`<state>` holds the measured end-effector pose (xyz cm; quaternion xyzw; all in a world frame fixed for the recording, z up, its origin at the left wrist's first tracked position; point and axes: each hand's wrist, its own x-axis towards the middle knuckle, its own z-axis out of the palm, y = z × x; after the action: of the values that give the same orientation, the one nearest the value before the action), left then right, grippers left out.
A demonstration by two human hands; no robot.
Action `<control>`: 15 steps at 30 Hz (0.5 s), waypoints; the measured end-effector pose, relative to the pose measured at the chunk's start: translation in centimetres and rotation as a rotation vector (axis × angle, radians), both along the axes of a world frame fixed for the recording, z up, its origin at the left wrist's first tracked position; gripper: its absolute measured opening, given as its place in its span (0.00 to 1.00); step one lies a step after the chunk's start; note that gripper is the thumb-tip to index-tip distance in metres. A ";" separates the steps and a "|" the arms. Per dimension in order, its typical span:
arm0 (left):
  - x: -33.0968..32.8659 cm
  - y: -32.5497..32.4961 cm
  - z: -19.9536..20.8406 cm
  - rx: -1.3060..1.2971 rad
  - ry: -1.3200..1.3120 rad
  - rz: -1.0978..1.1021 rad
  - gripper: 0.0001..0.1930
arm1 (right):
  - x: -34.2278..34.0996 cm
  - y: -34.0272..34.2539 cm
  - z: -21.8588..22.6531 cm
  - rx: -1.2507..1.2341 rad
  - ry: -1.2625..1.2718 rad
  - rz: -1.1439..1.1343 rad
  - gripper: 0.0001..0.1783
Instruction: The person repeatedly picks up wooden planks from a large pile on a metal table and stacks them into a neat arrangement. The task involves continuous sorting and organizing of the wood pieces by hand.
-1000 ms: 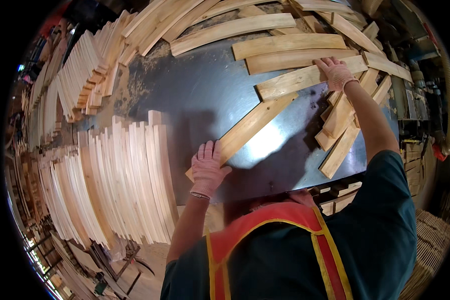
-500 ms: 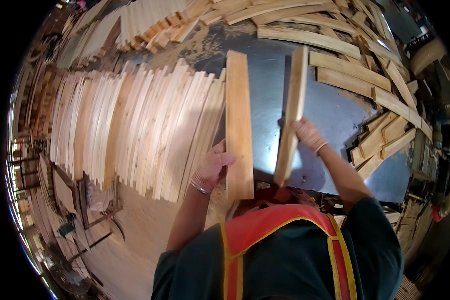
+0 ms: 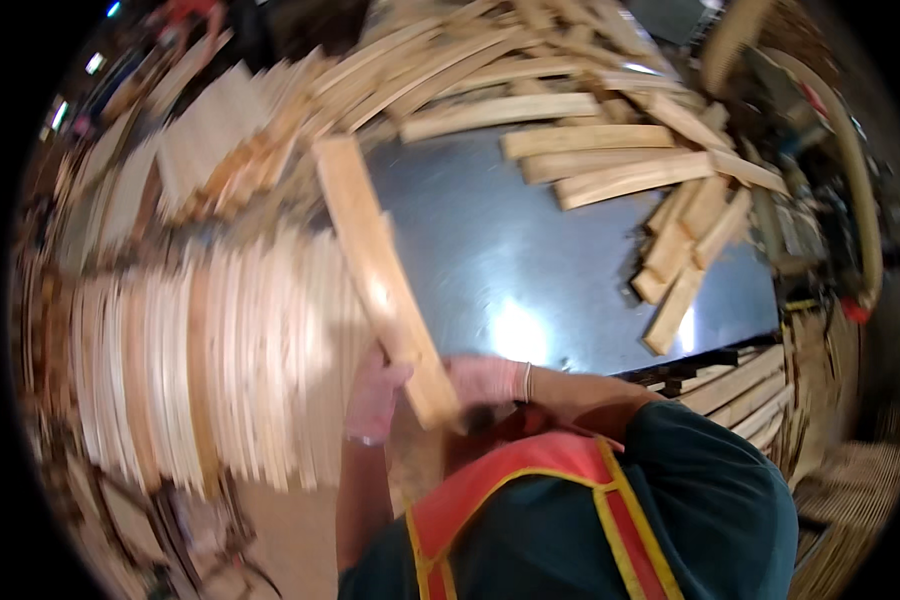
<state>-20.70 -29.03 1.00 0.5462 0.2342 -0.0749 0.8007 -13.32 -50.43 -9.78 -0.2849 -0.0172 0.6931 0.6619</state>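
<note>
A pale wooden board (image 3: 375, 270) stands tilted in front of me, its near end close to my chest. My left hand (image 3: 373, 398), in a pinkish work glove, grips its left edge near the lower end, thumb against the wood. My right hand (image 3: 487, 379), gloved too, reaches across to the board's right side, fingers partly hidden behind it. A sliver of a second board (image 3: 388, 232) shows along the right edge, mostly covered by the first. Left of the boards lies a long row of narrow wooden strips (image 3: 250, 360), packed side by side.
A dark, shiny metal table (image 3: 460, 230) stretches ahead. Loose boards (image 3: 595, 140) pile up at its far side, and several short pieces (image 3: 695, 235) lie at the right. More stacked strips (image 3: 210, 130) stand far left, with a person in red (image 3: 192, 15) beyond. A pale hose (image 3: 860, 170) curves at the right.
My right hand has brought its board leftward against the one in my left hand. The boards now lean together, tops to the left. The view has shifted too.
</note>
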 end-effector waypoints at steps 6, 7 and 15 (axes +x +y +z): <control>5.0 -4.3 -1.1 0.104 -0.114 -0.222 0.31 | 4.1 -5.3 4.5 -0.132 -0.152 -0.135 0.26; 5.8 -4.2 -2.1 0.106 -0.092 -0.252 0.31 | 8.0 -6.2 3.3 -0.151 -0.270 -0.187 0.26; 8.5 -8.3 -6.9 0.044 -0.133 -0.399 0.30 | 42.6 -16.3 14.8 -0.819 -1.530 -0.753 0.24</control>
<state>-12.21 -37.34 -5.86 0.6029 0.0698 -0.1906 0.7715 29.23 -66.73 4.98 -0.8593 -0.1091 0.0108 0.4996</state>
